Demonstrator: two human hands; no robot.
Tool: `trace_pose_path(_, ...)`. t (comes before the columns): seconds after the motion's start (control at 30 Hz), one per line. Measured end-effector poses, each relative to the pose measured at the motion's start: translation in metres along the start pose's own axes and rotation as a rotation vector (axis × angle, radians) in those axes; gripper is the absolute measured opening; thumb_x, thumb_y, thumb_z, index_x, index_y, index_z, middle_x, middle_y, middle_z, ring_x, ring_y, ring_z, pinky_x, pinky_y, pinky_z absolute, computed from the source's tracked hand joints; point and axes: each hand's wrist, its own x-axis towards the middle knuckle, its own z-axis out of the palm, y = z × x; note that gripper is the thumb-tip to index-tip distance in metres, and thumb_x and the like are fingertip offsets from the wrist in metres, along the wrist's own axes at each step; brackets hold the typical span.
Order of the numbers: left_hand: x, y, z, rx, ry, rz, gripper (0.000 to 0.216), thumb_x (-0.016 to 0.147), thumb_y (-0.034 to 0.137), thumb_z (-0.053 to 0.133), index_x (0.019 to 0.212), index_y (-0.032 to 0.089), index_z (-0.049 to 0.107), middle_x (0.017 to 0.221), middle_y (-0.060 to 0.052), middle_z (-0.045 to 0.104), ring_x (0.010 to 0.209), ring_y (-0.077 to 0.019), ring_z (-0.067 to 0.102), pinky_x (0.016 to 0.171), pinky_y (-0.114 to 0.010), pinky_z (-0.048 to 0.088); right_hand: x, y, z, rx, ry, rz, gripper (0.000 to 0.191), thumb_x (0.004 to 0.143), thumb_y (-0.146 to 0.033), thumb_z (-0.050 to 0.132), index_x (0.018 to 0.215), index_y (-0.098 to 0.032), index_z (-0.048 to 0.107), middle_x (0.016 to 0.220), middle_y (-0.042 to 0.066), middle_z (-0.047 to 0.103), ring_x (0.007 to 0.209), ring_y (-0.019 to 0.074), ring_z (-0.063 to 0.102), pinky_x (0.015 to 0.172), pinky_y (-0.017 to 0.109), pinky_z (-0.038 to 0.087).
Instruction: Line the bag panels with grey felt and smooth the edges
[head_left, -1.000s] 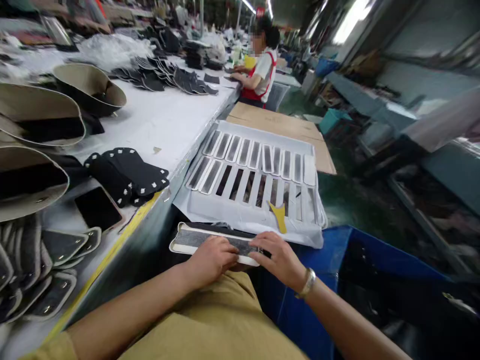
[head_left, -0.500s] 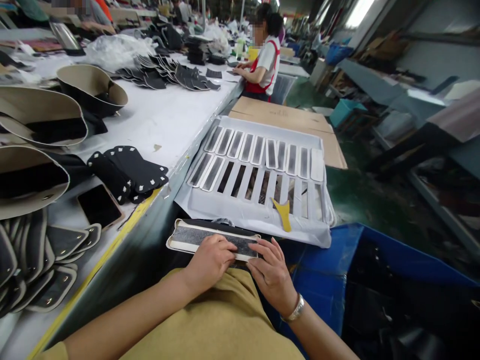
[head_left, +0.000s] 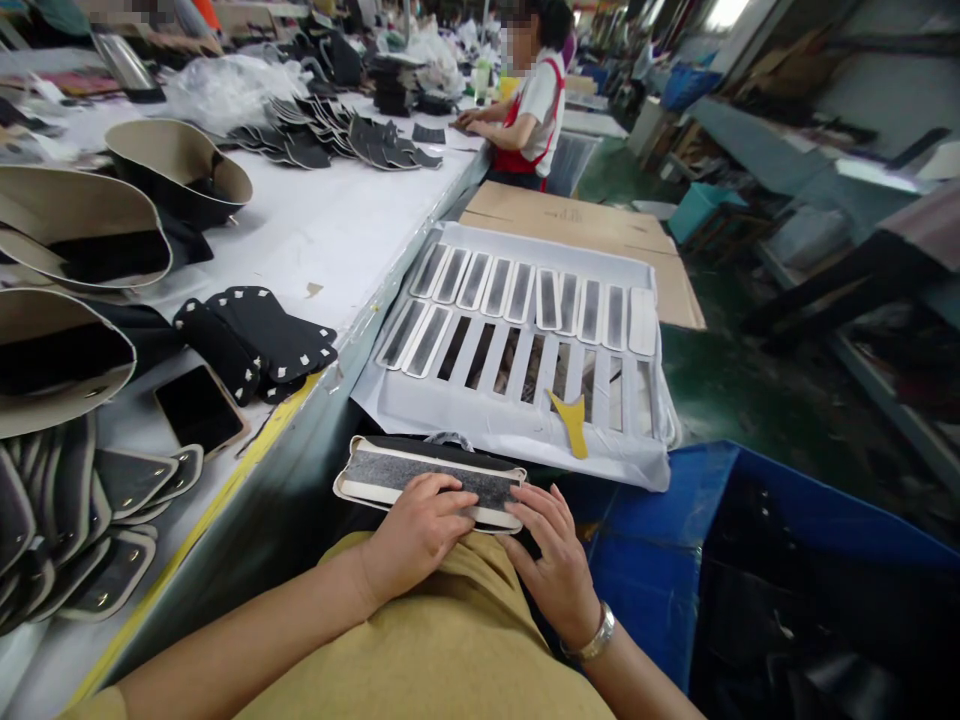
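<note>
A long cream-edged strip with a dark grey face [head_left: 390, 473] lies across my lap, on top of a black piece. My left hand [head_left: 417, 530] rests on the strip's near edge with fingers curled and pressing down. My right hand [head_left: 553, 558] holds the strip's right end, fingers bent over its edge. In front stands a white slotted tray [head_left: 480, 420]. Its far row and left slots hold similar strips, and its other near slots are open. A yellow scraper [head_left: 574, 420] lies on the tray's near rim.
A white worktable [head_left: 330, 230] on the left carries black studded pieces [head_left: 255, 340], a phone [head_left: 196, 408], curved tan shells [head_left: 176, 170] and stacked grey parts [head_left: 67, 530]. A blue bin [head_left: 675, 560] stands at my right. A person in a red apron [head_left: 529, 125] works farther along.
The view has tilted down slightly. My right hand has drawn back toward me along the strip's right end; my left hand stays pressed on the strip.
</note>
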Motion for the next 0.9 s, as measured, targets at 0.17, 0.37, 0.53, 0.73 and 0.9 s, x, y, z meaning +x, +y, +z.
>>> trace_pose_path(0.17,0.001,0.003,-0.001,-0.033,0.026,-0.045,0.012,0.084,0.018,0.058,0.079,0.022,0.068,0.110,0.001,0.066,0.104,-0.0220,0.050,0.090,-0.041,0.042,0.002,0.003,0.003,0.044,-0.002,-0.040,0.008,0.083,-0.018,0.059,0.080,-0.023,0.065,0.106,0.004,0.064,0.112,0.0226,0.051,0.105,0.051,0.029)
trace_pose_path(0.37,0.005,0.006,0.005,0.027,0.040,-0.081,0.014,0.085,0.015,0.054,0.081,0.020,0.066,0.107,0.000,0.066,0.103,-0.0216,0.051,0.089,-0.040,0.041,0.003,-0.002,0.002,-0.004,0.057,-0.078,0.009,0.081,-0.014,0.060,0.083,-0.021,0.065,0.106,0.004,0.065,0.112,0.0225,0.051,0.106,0.052,0.029)
trace_pose_path(0.53,0.006,0.009,0.007,0.062,0.029,-0.096,0.015,0.085,0.013,0.053,0.081,0.020,0.065,0.103,-0.001,0.067,0.100,-0.0197,0.051,0.088,-0.039,0.039,0.006,-0.010,0.002,-0.036,0.086,-0.037,0.012,0.083,-0.013,0.057,0.082,-0.022,0.065,0.109,0.004,0.064,0.115,0.0224,0.050,0.106,0.050,0.030)
trace_pose_path(0.73,0.004,0.011,0.004,0.100,-0.001,-0.050,0.016,0.087,0.014,0.050,0.085,0.019,0.065,0.108,0.000,0.065,0.103,-0.0205,0.048,0.091,-0.039,0.037,0.005,-0.014,0.000,-0.039,0.047,-0.020,0.015,0.084,-0.014,0.054,0.082,-0.023,0.065,0.109,0.002,0.065,0.118,0.0216,0.048,0.107,0.049,0.028)
trace_pose_path(0.9,0.007,0.010,0.004,0.080,-0.008,-0.075,0.015,0.086,0.014,0.051,0.083,0.020,0.065,0.108,0.001,0.065,0.102,-0.0200,0.049,0.091,-0.038,0.037,0.009,-0.017,0.001,-0.062,0.026,0.028,0.016,0.084,-0.013,0.052,0.076,-0.022,0.064,0.112,0.003,0.063,0.121,0.0225,0.045,0.108,0.048,0.027)
